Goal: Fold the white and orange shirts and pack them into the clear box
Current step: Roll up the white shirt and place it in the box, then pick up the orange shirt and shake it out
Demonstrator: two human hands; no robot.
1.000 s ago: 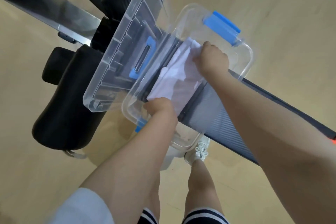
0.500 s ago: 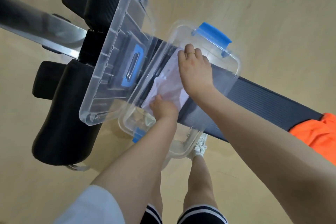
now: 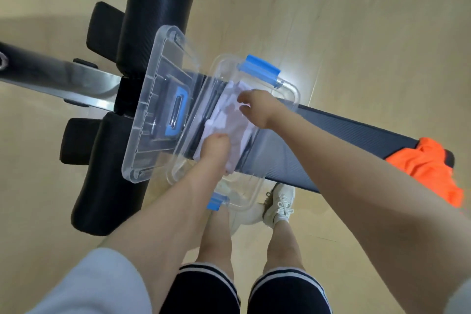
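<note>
Black padded bench (image 3: 331,132) on tan wooden floor (image 3: 356,20).

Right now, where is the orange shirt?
In the head view, the orange shirt lies at the far right, on the end of the black bench, apart from the clear box.

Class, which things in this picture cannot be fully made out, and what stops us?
- Left hand fingers: head view, tucked under its knuckles in the white shirt.
- Orange shirt: partly behind the right forearm.
- Clear box floor: covered by shirt and both hands.
</note>
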